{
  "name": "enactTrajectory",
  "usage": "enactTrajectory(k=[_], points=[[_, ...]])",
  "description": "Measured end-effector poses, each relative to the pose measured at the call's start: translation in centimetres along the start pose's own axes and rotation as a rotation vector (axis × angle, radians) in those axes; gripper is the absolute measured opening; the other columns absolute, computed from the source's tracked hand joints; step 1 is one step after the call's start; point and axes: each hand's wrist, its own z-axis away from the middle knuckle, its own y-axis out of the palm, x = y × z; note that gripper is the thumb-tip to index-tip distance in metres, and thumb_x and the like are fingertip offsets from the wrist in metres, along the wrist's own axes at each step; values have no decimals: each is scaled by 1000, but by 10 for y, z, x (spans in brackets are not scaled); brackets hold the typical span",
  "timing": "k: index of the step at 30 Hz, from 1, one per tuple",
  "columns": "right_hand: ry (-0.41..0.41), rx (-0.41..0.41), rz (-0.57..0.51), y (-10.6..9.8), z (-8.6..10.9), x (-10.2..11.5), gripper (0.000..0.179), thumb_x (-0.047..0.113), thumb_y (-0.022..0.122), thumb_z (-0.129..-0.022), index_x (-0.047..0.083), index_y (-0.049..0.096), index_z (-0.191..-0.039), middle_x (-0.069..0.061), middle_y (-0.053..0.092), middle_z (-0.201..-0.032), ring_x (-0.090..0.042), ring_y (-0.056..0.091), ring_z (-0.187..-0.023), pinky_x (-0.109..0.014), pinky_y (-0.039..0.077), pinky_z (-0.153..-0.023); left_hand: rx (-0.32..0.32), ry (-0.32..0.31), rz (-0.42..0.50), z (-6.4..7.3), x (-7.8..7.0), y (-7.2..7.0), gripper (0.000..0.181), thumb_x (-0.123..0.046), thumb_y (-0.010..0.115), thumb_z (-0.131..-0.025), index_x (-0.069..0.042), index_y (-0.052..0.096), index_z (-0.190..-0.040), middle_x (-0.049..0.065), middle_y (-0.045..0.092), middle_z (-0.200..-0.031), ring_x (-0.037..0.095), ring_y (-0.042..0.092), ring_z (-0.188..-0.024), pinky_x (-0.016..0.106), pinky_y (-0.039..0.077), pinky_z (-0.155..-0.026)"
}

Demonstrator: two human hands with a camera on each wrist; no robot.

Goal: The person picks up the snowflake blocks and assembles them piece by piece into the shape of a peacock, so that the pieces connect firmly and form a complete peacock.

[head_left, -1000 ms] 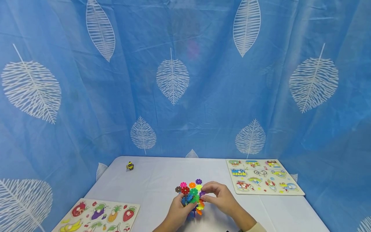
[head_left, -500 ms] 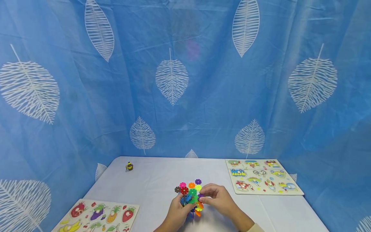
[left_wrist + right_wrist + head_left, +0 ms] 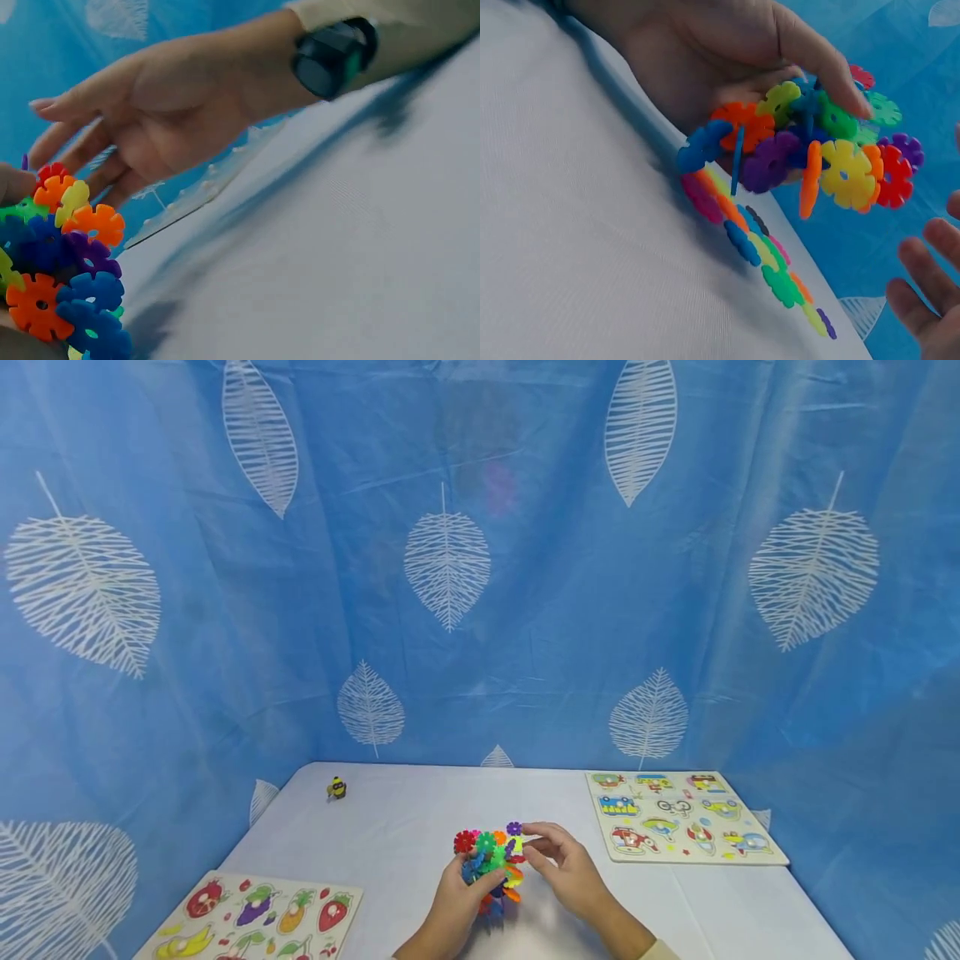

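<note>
Many-coloured notched flower-shaped discs are slotted together into a cluster (image 3: 495, 860) near the front of the table. My left hand (image 3: 450, 902) grips it from the left, and its thumb lies across a green disc (image 3: 836, 116) in the right wrist view. From that cluster a row of discs (image 3: 780, 285) trails down over the white tabletop in the same view. My right hand (image 3: 573, 877) is at the cluster's right side, its fingers loosely bent and spread. In the left wrist view the right hand (image 3: 165, 112) holds nothing, with its fingers beside a red disc (image 3: 52, 174).
A fruit puzzle board (image 3: 352, 897) lies front left on the white table (image 3: 420, 810). At the back right is a vehicle puzzle board (image 3: 705, 818). A small yellow-and-black figure (image 3: 337, 788) stands back left. Blue leaf-print cloth (image 3: 525, 610) hangs behind and at both sides.
The cluster has turned in my left hand, and its red disc now sits farther left and higher. My right fingers, earlier at a purple disc, have come away and moved up slightly.
</note>
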Motion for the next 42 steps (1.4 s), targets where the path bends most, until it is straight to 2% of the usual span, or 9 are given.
enactTrajectory(k=[4, 8, 10, 16, 22, 27, 31, 37, 42], points=[[33, -94, 91, 1, 1, -5, 21, 14, 69, -104, 8, 71, -125, -11, 69, -126, -25, 69, -106, -29, 56, -91, -44, -58, 234, -8, -2, -6, 78, -23, 73, -100, 16, 27, -149, 38, 38, -154, 48, 45, -141, 53, 42, -111], [10, 5, 250, 1, 3, -12, 19, 14, 71, -103, 6, 72, -120, -6, 68, -122, -27, 67, -107, -38, 58, -91, -48, -82, 386, -14, -4, -14, 75, -28, 57, -106, 13, 17, -155, 34, 17, -166, 49, 16, -153, 59, 23, -120], [0, 104, 346, 2, 4, -15, 21, 17, 71, -103, 7, 72, -121, -4, 66, -125, -30, 64, -114, -46, 56, -96, -44, -87, 406, -15, -6, -17, 76, -30, 52, -107, 13, 13, -157, 33, 5, -168, 49, 2, -155, 59, 12, -122], [32, 375, 628, 6, 9, -19, 40, 34, 70, -103, 18, 67, -140, -8, 53, -149, -32, 47, -126, -60, 42, -103, -71, -98, 405, -18, -8, -22, 78, -34, 49, -107, 11, 14, -160, 30, -1, -170, 47, -2, -156, 58, 8, -123], [45, 480, 784, 10, 13, -19, 50, 43, 63, -105, 19, 61, -149, -6, 43, -162, -27, 44, -128, -56, 41, -101, -76, -108, 412, -19, -5, -22, 79, -34, 50, -106, 11, 15, -159, 30, 2, -170, 47, 1, -156, 58, 10, -123], [6, 400, 719, 9, 14, -20, 31, 30, 70, -102, 18, 72, -131, -1, 58, -148, -25, 49, -127, -59, 41, -105, -93, -114, 412, -19, -4, -21, 77, -34, 51, -106, 11, 17, -159, 30, 3, -170, 47, 2, -156, 57, 11, -123], [-1, 334, 647, 9, 15, -22, 10, 19, 76, -98, 24, 74, -106, 9, 66, -126, -17, 53, -117, -49, 46, -101, -110, -121, 416, -16, -2, -21, 77, -33, 52, -106, 12, 17, -159, 30, 2, -170, 47, 1, -155, 58, 9, -123], [28, 285, 499, 7, 10, -19, 23, 4, 83, -89, 22, 70, -91, 12, 59, -102, -10, 59, -97, -34, 55, -86, -77, -112, 426, -15, -3, -20, 79, -32, 54, -105, 10, 15, -159, 29, 3, -171, 47, 1, -156, 57, 9, -124], [80, 168, 327, 0, 6, -19, 24, -4, 86, -83, 15, 73, -91, 3, 60, -101, -13, 61, -86, -25, 56, -73, -18, -101, 440, -14, -5, -16, 80, -32, 56, -105, 9, 13, -159, 28, 5, -170, 48, -1, -155, 60, 8, -123]])
